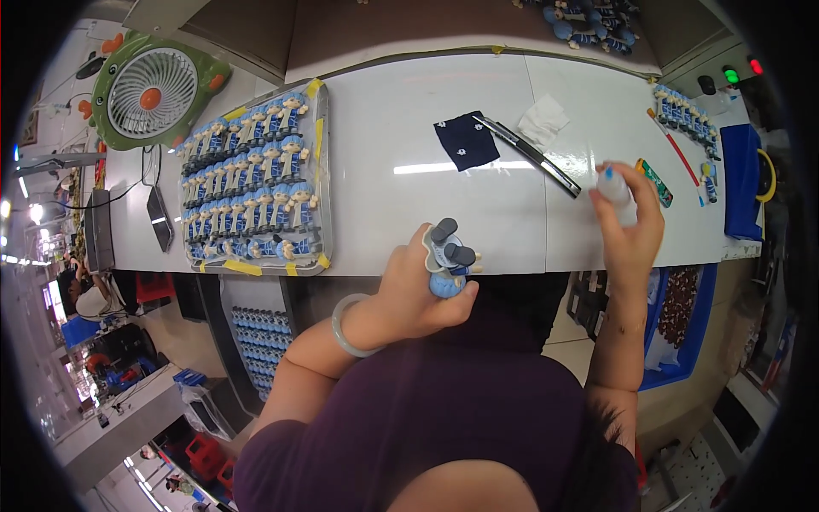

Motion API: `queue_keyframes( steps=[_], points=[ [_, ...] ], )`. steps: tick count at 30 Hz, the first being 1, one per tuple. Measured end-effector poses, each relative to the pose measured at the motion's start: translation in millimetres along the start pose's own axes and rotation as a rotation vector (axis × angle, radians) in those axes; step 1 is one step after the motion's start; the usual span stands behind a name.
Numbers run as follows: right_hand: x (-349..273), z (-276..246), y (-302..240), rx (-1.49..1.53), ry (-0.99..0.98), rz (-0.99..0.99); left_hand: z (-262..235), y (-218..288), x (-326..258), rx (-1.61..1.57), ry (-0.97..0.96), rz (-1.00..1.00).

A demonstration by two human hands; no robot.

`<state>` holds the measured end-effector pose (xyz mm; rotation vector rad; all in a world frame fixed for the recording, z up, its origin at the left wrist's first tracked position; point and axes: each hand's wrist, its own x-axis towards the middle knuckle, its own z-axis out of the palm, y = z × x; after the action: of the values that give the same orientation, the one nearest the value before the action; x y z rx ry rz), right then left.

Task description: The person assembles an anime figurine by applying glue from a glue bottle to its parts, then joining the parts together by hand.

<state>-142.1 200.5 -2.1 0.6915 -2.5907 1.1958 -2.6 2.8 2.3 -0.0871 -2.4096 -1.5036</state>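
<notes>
My left hand (418,294) is closed round a small toy figurine (445,254) near the table's front edge. The figurine has blue hair, a blue and white outfit and dark grey shoes; it is upside down and tilted, its feet up and its head by my thumb. Over to the right, my right hand (636,235) holds a small whitish squeeze bottle (612,189) with a blue tip between thumb and fingers. Left of that bottle lie a black and silver utility knife (533,158), a dark navy cloth (465,141) and a crumpled white tissue (543,121).
A tray (323,171) edged with yellow tape carries rows of similar figurines at left, beside a green fan (152,94). On the right are a red brush (678,154), a small green packet (655,183), more figurines (685,115) and a blue box (740,183). A blue crate (682,371) stands below.
</notes>
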Motion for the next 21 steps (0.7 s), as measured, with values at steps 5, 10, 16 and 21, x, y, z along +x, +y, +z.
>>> queue_keyframes(
  steps=[5,10,16,21],
  points=[
    [18,16,27,0.143,-0.119,0.234,-1,-2,-2,-0.062,-0.012,0.11],
    [10,26,34,0.287,-0.084,0.238,-5,-1,-2,0.007,-0.005,0.183],
    [4,25,35,0.43,-0.058,0.296,0,-3,-6,-0.089,0.031,0.139],
    [-8,14,21,0.438,-0.093,0.264,-7,-1,-3,-0.186,-0.111,0.044]
  ],
)
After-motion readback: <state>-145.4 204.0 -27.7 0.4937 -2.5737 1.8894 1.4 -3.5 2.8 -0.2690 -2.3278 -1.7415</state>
